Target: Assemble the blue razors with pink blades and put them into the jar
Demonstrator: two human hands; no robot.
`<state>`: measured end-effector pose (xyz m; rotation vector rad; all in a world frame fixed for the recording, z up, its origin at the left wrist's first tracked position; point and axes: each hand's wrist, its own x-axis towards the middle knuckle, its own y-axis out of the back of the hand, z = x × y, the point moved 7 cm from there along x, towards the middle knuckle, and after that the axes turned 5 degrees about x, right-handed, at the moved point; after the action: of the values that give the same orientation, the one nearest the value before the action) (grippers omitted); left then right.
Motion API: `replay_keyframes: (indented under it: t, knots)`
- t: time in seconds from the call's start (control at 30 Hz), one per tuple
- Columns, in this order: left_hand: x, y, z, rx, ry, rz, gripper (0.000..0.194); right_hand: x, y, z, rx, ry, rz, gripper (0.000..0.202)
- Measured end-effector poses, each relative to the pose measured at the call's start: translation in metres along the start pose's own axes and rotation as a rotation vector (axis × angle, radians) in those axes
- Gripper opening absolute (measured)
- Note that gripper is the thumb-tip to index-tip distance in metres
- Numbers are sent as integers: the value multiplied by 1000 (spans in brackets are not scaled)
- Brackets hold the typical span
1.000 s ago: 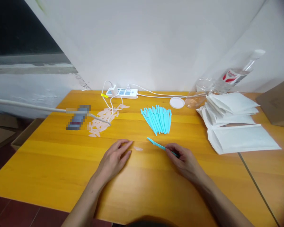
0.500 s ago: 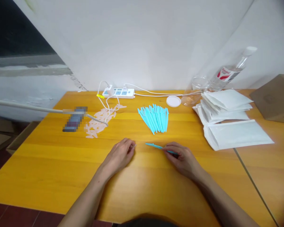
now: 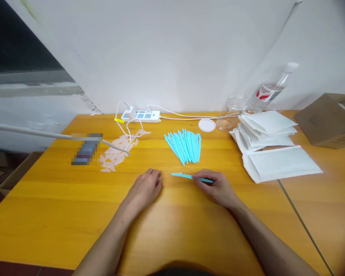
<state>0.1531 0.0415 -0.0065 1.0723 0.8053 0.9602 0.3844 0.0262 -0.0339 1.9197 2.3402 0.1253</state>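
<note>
The right hand [image 3: 218, 188] pinches a slim turquoise plastic stick [image 3: 185, 176]; the left hand [image 3: 146, 187] curls, grip hidden.

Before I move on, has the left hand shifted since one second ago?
Yes. Judged against the power strip, the left hand has shifted rightward, toward the right hand.

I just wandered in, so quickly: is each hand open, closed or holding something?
Left hand: curled closed; whether it holds anything is hidden.
Right hand: closed, holding one light-blue stick.
</note>
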Motion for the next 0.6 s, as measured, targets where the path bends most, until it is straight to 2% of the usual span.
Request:
replay_keyframes:
  t: [0.07,0.13,0.2,0.27,0.33,0.4,0.6]
  knots:
    - [4,1,-3,-212,20,-4,17,-1,3,4,18,-7,11,19]
    - [8,-2,-8,-548,79,-3,16,-2,5,5,48,-2,12,18]
    - [11,-9,-19,-913,211,40,22,-2,8,5,73,9,9,18]
    - [11,-19,-29,-1169,359,112,36,-2,9,5,79,21,5,18]
    - [10,-27,-35,-1283,462,170,43,-2,9,5,68,29,2,18]
    - [9,-32,-35,-1315,492,192,45,-2,9,6,58,36,-3,19]
    - [11,-36,-21,-1301,411,153,40,-1,7,7,63,27,-17,18]
